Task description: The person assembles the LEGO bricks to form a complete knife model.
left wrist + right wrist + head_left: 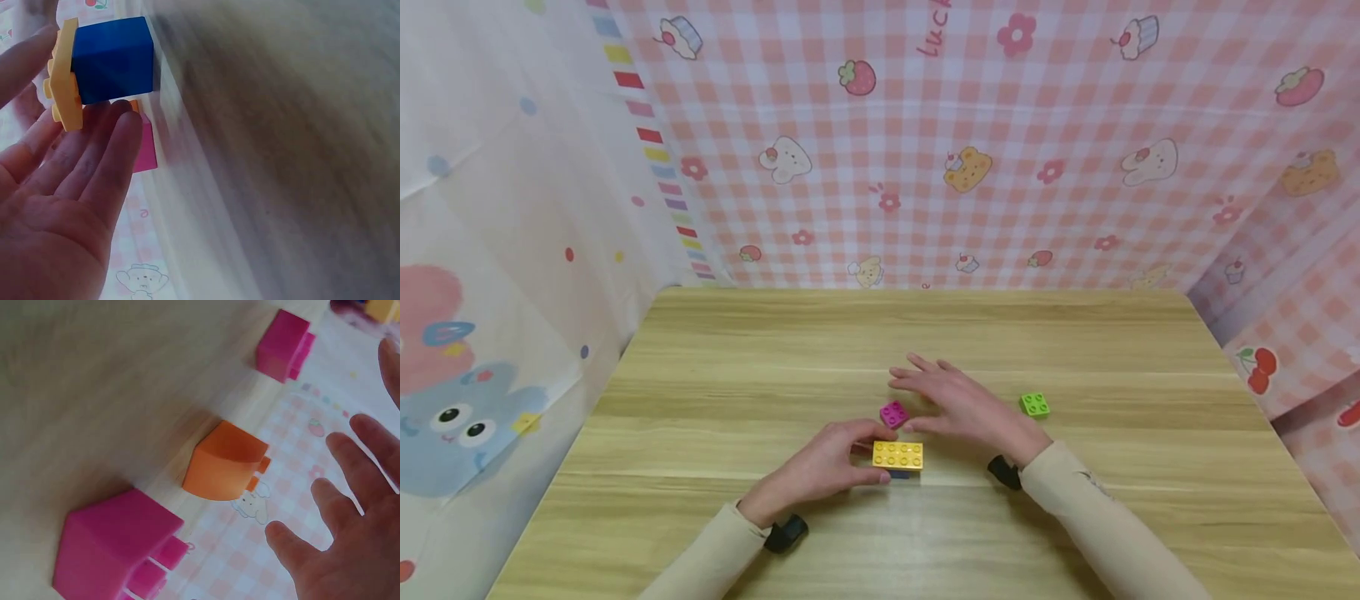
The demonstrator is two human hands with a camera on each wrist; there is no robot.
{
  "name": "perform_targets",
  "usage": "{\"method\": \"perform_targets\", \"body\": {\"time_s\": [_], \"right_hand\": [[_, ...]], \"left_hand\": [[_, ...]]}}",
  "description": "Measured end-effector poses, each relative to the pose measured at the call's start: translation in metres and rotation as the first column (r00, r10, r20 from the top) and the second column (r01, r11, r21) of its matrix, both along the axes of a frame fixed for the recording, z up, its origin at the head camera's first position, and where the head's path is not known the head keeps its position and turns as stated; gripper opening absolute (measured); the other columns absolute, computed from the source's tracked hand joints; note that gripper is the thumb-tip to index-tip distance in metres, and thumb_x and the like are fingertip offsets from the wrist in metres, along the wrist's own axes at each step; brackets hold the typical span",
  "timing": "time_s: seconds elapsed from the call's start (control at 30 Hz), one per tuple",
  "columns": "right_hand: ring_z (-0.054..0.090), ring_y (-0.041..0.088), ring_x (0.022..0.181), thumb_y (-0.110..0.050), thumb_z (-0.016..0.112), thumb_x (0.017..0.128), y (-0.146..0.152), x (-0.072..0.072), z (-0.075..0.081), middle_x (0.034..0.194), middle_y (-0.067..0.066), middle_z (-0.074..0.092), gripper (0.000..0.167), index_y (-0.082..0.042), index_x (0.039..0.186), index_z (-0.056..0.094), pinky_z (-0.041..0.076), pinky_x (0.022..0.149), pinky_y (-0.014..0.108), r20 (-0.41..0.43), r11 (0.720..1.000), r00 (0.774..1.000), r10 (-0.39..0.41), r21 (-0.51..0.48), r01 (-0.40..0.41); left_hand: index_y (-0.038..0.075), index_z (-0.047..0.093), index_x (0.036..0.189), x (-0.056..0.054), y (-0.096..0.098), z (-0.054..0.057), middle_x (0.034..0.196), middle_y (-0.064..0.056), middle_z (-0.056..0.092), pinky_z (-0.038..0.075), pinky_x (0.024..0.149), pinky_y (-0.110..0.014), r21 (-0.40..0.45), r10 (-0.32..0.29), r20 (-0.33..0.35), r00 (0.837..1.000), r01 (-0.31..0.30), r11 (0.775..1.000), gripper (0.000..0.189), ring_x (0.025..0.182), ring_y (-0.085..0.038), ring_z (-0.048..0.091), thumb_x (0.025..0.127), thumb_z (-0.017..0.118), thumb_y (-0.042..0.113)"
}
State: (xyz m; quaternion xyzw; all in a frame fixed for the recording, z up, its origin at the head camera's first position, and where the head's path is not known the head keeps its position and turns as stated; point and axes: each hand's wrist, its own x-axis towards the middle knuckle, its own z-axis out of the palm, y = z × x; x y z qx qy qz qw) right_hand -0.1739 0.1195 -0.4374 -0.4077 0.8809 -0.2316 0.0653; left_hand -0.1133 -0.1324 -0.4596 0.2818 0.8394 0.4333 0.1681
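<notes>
A flat yellow toy brick with two rows of studs sits on a blue block. My left hand pinches the yellow brick, thumb at its near side and index finger at its far side; the other fingers stretch out beside the blue block. To the right and slightly farther back, my right hand hovers over the table with its fingers spread and nothing in them. Near its thumb stands a small magenta brick. An orange curved brick and a larger magenta brick show in the right wrist view, hidden in the head view.
A lime green brick lies on the wooden table to the right of the right hand. Black wrist-camera mounts are worn at both wrists. A pink checked cloth hangs behind the table's far edge.
</notes>
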Motion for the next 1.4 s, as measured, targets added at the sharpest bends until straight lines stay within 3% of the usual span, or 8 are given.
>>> {"method": "perform_targets", "body": {"time_s": [0.37,0.67,0.83,1.13,1.4], "right_hand": [[0.023,0.027,0.156,-0.042,0.074,0.096,-0.013,-0.013,-0.008,0.154,-0.003,0.052,0.061,-0.017,0.149,0.056,0.015,0.123,0.066,0.0,0.988,0.996,0.088,0.126,-0.087],[0.039,0.029,0.149,-0.029,0.073,0.099,-0.018,-0.015,-0.012,0.144,0.0,0.063,0.042,-0.018,0.139,0.065,0.02,0.121,0.067,-0.051,0.978,0.993,0.103,0.185,-0.092],[0.043,0.029,0.147,-0.026,0.073,0.099,-0.018,-0.014,-0.014,0.135,-0.001,0.068,0.03,-0.018,0.128,0.071,0.023,0.12,0.069,-0.072,0.982,0.993,0.092,0.173,-0.079],[0.049,0.031,0.142,-0.031,0.074,0.097,-0.007,-0.006,-0.01,0.142,0.011,0.063,0.041,-0.011,0.133,0.068,0.029,0.12,0.061,-0.068,0.993,0.997,0.03,0.112,-0.023],[0.056,0.033,0.134,-0.031,0.075,0.097,0.001,0.004,-0.001,0.142,0.016,0.062,0.044,-0.01,0.135,0.067,0.043,0.115,0.05,-0.033,0.997,0.998,-0.062,0.043,0.064]], "left_hand": [[0.006,0.068,0.129,0.0,0.001,-0.002,0.131,-0.008,0.069,0.056,0.099,-0.032,0.009,0.017,0.012,1.0,-0.017,1.0,0.038,0.113,-0.024,0.069,0.093,0.079,0.013],[0.005,0.068,0.127,0.001,0.002,-0.002,0.129,-0.011,0.069,0.057,0.098,-0.034,0.026,0.036,0.039,0.999,-0.037,0.999,0.037,0.112,-0.024,0.07,0.093,0.079,0.011],[0.005,0.068,0.126,0.002,0.003,-0.003,0.127,-0.011,0.07,0.058,0.096,-0.033,0.034,0.041,0.038,0.998,-0.042,0.999,0.035,0.11,-0.023,0.07,0.093,0.079,0.01],[0.007,0.069,0.125,0.003,0.002,-0.005,0.124,-0.01,0.071,0.058,0.095,-0.034,0.025,0.056,0.04,0.998,-0.057,0.998,0.034,0.109,-0.023,0.071,0.093,0.079,0.013],[0.006,0.069,0.124,0.004,0.001,-0.007,0.121,-0.01,0.072,0.058,0.094,-0.032,0.038,0.063,0.033,0.997,-0.064,0.997,0.032,0.107,-0.022,0.071,0.093,0.079,0.011]]}}
